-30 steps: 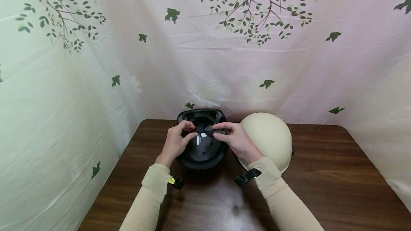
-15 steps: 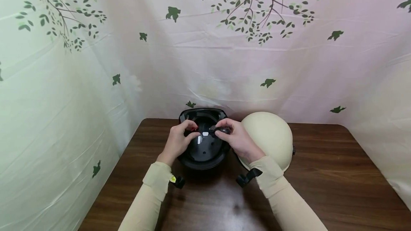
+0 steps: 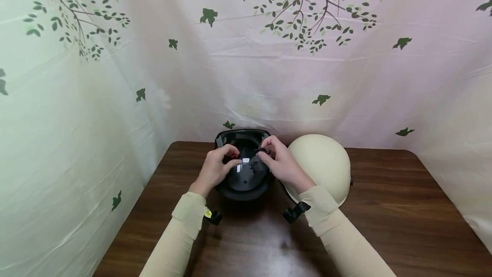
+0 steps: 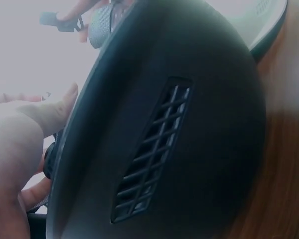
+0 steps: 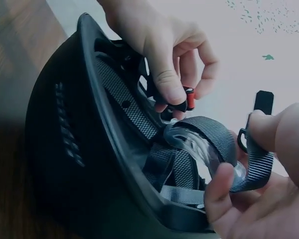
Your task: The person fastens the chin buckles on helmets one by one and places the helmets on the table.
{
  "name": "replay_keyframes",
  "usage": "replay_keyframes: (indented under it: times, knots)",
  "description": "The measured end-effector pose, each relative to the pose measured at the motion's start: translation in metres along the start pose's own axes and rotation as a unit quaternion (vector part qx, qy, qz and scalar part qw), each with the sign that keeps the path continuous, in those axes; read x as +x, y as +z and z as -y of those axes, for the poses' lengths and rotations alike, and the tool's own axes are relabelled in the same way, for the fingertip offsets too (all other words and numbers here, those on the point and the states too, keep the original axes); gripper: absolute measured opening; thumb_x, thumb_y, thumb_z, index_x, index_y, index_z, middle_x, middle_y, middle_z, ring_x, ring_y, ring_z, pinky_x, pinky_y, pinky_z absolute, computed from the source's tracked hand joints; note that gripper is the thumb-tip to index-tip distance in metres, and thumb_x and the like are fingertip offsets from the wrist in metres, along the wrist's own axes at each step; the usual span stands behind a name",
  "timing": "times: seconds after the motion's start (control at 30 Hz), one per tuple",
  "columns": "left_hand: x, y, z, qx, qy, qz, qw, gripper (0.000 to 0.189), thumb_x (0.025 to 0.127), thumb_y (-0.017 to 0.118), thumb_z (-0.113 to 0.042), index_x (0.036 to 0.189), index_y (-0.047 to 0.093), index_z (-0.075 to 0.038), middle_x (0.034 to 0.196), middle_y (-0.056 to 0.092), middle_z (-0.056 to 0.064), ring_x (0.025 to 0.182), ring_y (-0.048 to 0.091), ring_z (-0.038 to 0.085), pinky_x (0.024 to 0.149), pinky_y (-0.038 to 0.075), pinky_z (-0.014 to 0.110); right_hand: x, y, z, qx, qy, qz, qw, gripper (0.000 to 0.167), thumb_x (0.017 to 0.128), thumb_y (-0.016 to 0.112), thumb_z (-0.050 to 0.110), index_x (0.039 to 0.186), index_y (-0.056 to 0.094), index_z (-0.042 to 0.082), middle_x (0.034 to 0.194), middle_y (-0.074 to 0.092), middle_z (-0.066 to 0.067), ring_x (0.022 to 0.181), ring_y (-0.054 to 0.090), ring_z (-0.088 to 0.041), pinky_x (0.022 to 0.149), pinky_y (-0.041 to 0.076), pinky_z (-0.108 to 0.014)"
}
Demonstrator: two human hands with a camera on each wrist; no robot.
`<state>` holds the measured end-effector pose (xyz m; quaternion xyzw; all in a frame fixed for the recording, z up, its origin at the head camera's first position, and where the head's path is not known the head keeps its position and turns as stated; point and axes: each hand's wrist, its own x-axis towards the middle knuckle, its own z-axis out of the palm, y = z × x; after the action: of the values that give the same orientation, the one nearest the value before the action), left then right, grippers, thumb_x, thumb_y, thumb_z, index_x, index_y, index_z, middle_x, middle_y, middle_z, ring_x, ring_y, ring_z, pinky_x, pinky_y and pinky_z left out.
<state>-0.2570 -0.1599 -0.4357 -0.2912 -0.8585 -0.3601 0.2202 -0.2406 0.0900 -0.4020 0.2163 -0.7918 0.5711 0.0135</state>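
A black helmet lies upside down on the table, its padded inside facing up. My left hand is at its left rim. In the right wrist view, that hand's thumb and fingers pinch a black buckle with a red part. At the right side of the helmet, my right hand holds the other chin strap. A black clip end sticks up past its thumb, and a clear plastic piece lies along the strap. The two strap ends are apart.
Right beside the black helmet a cream helmet rests dome up, close under my right forearm. Both stand near the back edge of the brown wooden table. A printed curtain hangs behind and at the sides.
My right hand has turned and risen slightly, and the strap piece in it now hangs lower over the helmet. The left hand has barely shifted, still holding its buckle.
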Motion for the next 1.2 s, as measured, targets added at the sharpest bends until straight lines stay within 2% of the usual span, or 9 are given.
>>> replay_keyframes:
  times: [0.1, 0.23, 0.47, 0.57, 0.67, 0.8, 1.0, 1.07, 1.2]
  knots:
    - [-0.001, -0.001, 0.002, -0.008, 0.012, -0.003, 0.9999, 0.027, 0.085, 0.087, -0.012, 0.106, 0.071, -0.011, 0.101, 0.074, 0.003, 0.095, 0.07, 0.016, 0.087, 0.06, 0.039, 0.001, 0.001, 0.001, 0.007, -0.007, 0.015, 0.9998, 0.018, 0.102, 0.069, 0.005, 0.113, 0.055, 0.003, 0.101, 0.065, -0.017, 0.073, 0.06, -0.029, 0.063, 0.055, -0.034]
    - [-0.001, -0.003, 0.004, -0.023, 0.017, -0.005, 0.9996, 0.026, 0.085, 0.087, -0.01, 0.106, 0.073, -0.008, 0.101, 0.074, 0.003, 0.094, 0.07, 0.016, 0.086, 0.059, 0.038, 0.002, 0.002, 0.004, 0.016, -0.004, 0.023, 0.9996, 0.018, 0.099, 0.071, 0.001, 0.112, 0.059, -0.001, 0.099, 0.068, -0.018, 0.077, 0.068, -0.034, 0.07, 0.062, -0.045]
    - [-0.001, -0.005, 0.006, -0.023, 0.029, -0.007, 0.9993, 0.024, 0.087, 0.085, -0.009, 0.108, 0.074, -0.005, 0.105, 0.075, 0.004, 0.097, 0.07, 0.018, 0.088, 0.059, 0.039, 0.003, 0.006, 0.015, 0.015, 0.023, 0.013, 0.9995, 0.012, 0.101, 0.068, 0.001, 0.11, 0.061, -0.003, 0.1, 0.069, -0.021, 0.083, 0.071, -0.041, 0.078, 0.062, -0.057]
    - [0.0, -0.005, 0.007, -0.02, 0.032, -0.008, 0.9993, 0.022, 0.088, 0.084, -0.008, 0.108, 0.075, -0.004, 0.106, 0.075, 0.004, 0.098, 0.07, 0.018, 0.089, 0.059, 0.038, 0.003, 0.007, 0.022, 0.031, 0.027, 0.006, 0.9991, 0.011, 0.102, 0.067, 0.001, 0.109, 0.061, -0.004, 0.102, 0.069, -0.024, 0.087, 0.072, -0.042, 0.08, 0.062, -0.057]
    - [0.0, -0.006, 0.007, -0.018, 0.031, -0.004, 0.9993, 0.022, 0.089, 0.083, -0.007, 0.109, 0.075, -0.005, 0.108, 0.075, 0.005, 0.1, 0.07, 0.018, 0.091, 0.059, 0.038, 0.003, 0.006, 0.018, 0.035, 0.023, -0.004, 0.9991, 0.012, 0.101, 0.069, 0.004, 0.109, 0.063, -0.002, 0.103, 0.07, -0.022, 0.086, 0.072, -0.036, 0.079, 0.064, -0.049]
    - [0.0, -0.007, 0.007, -0.017, 0.031, -0.004, 0.9994, 0.024, 0.088, 0.084, -0.007, 0.11, 0.075, -0.005, 0.109, 0.075, 0.005, 0.1, 0.07, 0.018, 0.092, 0.059, 0.038, 0.006, 0.003, 0.006, -0.005, -0.002, -0.012, 0.9999, 0.018, 0.097, 0.078, 0.012, 0.108, 0.066, 0.005, 0.1, 0.071, -0.013, 0.084, 0.069, -0.026, 0.078, 0.062, -0.038]
    - [0.002, -0.008, 0.008, -0.005, 0.031, -0.013, 0.9994, 0.036, 0.083, 0.089, -0.012, 0.115, 0.076, -0.003, 0.111, 0.074, 0.007, 0.101, 0.068, 0.019, 0.094, 0.059, 0.039, 0.007, 0.003, 0.006, -0.092, -0.028, -0.014, 0.9953, 0.029, 0.093, 0.082, 0.015, 0.12, 0.075, 0.009, 0.119, 0.074, -0.008, 0.112, 0.07, -0.029, 0.099, 0.056, -0.05]
    - [0.003, -0.008, 0.007, -0.002, 0.032, -0.015, 0.9994, 0.038, 0.081, 0.09, -0.013, 0.115, 0.077, -0.003, 0.112, 0.074, 0.007, 0.102, 0.068, 0.02, 0.094, 0.059, 0.04, 0.007, 0.004, 0.007, -0.103, -0.03, -0.016, 0.9941, 0.031, 0.093, 0.082, 0.015, 0.124, 0.077, 0.01, 0.125, 0.074, -0.008, 0.118, 0.07, -0.03, 0.1, 0.056, -0.051]
    - [0.003, -0.008, 0.006, -0.006, 0.028, -0.013, 0.9995, 0.036, 0.082, 0.09, -0.014, 0.114, 0.077, -0.006, 0.113, 0.073, 0.005, 0.102, 0.066, 0.019, 0.095, 0.058, 0.04, 0.008, 0.009, 0.008, -0.106, -0.036, -0.022, 0.9934, 0.032, 0.093, 0.081, 0.013, 0.125, 0.077, 0.01, 0.126, 0.074, -0.008, 0.115, 0.07, -0.028, 0.094, 0.058, -0.05]
